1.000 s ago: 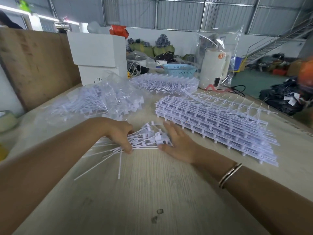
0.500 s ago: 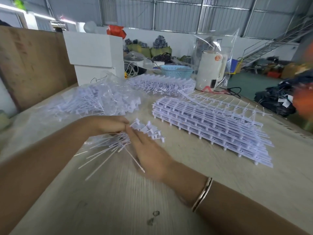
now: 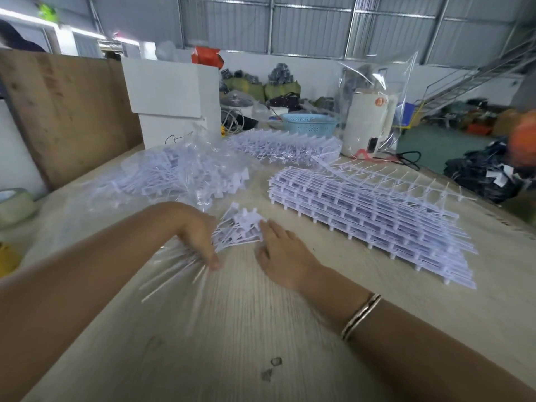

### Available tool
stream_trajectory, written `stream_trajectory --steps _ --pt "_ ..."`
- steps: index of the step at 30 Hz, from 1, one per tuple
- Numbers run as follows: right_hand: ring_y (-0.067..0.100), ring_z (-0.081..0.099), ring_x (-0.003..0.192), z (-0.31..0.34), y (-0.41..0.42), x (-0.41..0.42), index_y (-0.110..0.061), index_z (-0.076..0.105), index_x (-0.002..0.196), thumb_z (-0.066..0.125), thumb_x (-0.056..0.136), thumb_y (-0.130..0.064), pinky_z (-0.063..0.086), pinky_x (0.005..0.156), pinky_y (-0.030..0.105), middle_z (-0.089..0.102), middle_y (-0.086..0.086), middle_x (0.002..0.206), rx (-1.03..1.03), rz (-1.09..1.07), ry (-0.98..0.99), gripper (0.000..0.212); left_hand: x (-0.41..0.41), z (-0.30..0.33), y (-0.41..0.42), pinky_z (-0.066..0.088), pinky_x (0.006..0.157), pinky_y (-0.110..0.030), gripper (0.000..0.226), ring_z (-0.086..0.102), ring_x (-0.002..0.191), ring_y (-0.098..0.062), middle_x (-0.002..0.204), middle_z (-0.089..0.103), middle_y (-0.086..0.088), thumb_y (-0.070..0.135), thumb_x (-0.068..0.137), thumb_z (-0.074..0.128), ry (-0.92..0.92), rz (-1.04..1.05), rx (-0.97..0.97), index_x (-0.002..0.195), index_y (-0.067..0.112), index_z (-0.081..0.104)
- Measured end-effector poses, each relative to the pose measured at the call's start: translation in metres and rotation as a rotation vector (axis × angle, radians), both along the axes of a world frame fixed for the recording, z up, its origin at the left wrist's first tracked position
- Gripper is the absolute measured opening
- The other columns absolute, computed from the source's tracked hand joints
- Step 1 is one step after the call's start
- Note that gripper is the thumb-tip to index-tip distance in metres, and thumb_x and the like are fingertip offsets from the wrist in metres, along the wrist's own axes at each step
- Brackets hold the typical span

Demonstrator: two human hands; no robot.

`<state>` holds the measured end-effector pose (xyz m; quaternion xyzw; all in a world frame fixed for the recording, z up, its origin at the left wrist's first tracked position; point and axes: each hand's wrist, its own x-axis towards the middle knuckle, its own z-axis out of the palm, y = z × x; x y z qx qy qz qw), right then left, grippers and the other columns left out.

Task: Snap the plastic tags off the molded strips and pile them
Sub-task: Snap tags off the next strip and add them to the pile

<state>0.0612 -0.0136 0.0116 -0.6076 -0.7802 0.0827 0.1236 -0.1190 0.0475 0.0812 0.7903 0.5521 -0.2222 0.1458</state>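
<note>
A loose bundle of white plastic tags (image 3: 240, 230) lies on the wooden table (image 3: 232, 329) between my hands, heads pointing away, thin tails fanned toward me. My left hand (image 3: 197, 236) is curled over the tails of the bundle and grips them. My right hand (image 3: 281, 253) rests flat on the table with fingers spread, fingertips touching the tag heads. A stack of molded strips (image 3: 374, 219) lies to the right. A clear bag full of snapped tags (image 3: 179, 175) sits behind my left hand.
A second heap of strips (image 3: 287, 146) lies at the back. Behind it stand a white box (image 3: 174, 100), a blue basket (image 3: 309, 124) and a white kettle in a bag (image 3: 368, 123). A tape roll (image 3: 14, 206) sits at the left edge.
My right hand has drawn back from over the bundle to its right side and laid itself flat. My left hand keeps its hold on the tails.
</note>
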Motion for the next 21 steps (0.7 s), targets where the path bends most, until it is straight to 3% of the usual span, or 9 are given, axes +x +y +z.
stream_trajectory --steps 3,5,8,10,12,14,16,21 --pt "0.026 0.041 0.122 0.004 0.005 0.002 -0.015 0.035 0.138 0.042 0.095 -0.027 0.038 0.100 0.037 0.040 0.007 0.137 0.159 -0.018 0.065 0.046 -0.013 -0.001 0.003 0.031 0.098 -0.021 0.088 0.037 0.127 -0.018 0.147 0.030 -0.004 0.023 0.081 0.072 -0.098 -0.106 0.081 0.147 0.016 0.015" --pt "0.026 0.042 0.122 0.004 0.008 0.008 -0.015 0.035 0.138 0.046 0.093 -0.028 0.039 0.099 0.037 0.039 0.006 0.136 0.172 -0.022 0.095 0.048 -0.023 -0.004 0.003 0.035 0.100 -0.026 0.094 0.036 0.126 -0.019 0.146 0.020 -0.003 0.013 0.083 0.067 -0.151 -0.121 0.124 0.150 0.023 0.002" --pt "0.029 0.021 0.140 0.004 0.012 0.016 -0.016 0.006 0.150 0.049 0.093 -0.039 0.027 0.111 0.040 0.012 0.008 0.156 0.004 -0.095 0.221 0.074 -0.032 -0.010 0.003 0.034 0.106 -0.035 0.099 0.033 0.135 -0.018 0.149 0.007 0.000 0.021 0.084 0.068 -0.285 -0.079 0.107 0.148 0.033 -0.006" --pt "0.029 0.013 0.143 0.009 0.015 0.017 -0.019 -0.010 0.149 0.052 0.092 -0.042 0.025 0.111 0.039 0.001 0.006 0.159 -0.116 -0.131 0.350 0.088 -0.033 -0.015 0.003 0.030 0.111 -0.038 0.106 0.028 0.138 -0.020 0.154 0.004 -0.002 0.042 0.078 0.072 -0.281 -0.032 0.138 0.149 0.030 -0.006" --pt "0.029 0.021 0.141 0.019 0.016 0.010 -0.022 -0.015 0.148 0.053 0.094 -0.023 0.035 0.102 0.035 0.000 0.003 0.159 -0.221 -0.119 0.550 0.087 -0.030 -0.018 0.004 0.029 0.111 -0.036 0.112 0.031 0.136 -0.021 0.154 0.015 -0.005 0.057 0.071 0.071 -0.253 0.026 0.160 0.150 0.022 0.000" --pt "0.029 0.032 0.136 0.029 0.019 -0.006 -0.021 -0.012 0.149 0.042 0.092 0.003 0.042 0.095 0.036 0.001 0.005 0.159 -0.330 -0.090 0.791 0.082 -0.023 -0.020 0.006 0.034 0.107 -0.034 0.104 0.041 0.128 -0.021 0.148 0.032 -0.006 0.048 0.075 0.073 -0.339 0.037 0.134 0.150 0.019 0.007" --pt "0.033 0.036 0.134 0.037 0.022 -0.024 -0.018 -0.005 0.150 0.035 0.091 0.012 0.041 0.093 0.037 0.007 0.009 0.158 -0.388 -0.096 0.919 0.078 -0.017 -0.020 0.006 0.037 0.104 -0.034 0.097 0.044 0.124 -0.021 0.146 0.036 -0.007 0.033 0.078 0.075 -0.399 0.033 0.118 0.149 0.020 0.010" --pt "0.030 0.034 0.136 0.049 0.037 -0.018 -0.020 0.019 0.149 0.027 0.100 -0.007 0.031 0.106 0.042 0.034 0.013 0.148 -0.364 -0.178 1.242 0.051 -0.025 -0.016 0.010 0.039 0.103 -0.034 0.096 0.043 0.125 -0.021 0.146 0.034 -0.005 0.036 0.078 0.072 -0.305 0.080 0.129 0.148 0.017 0.010"
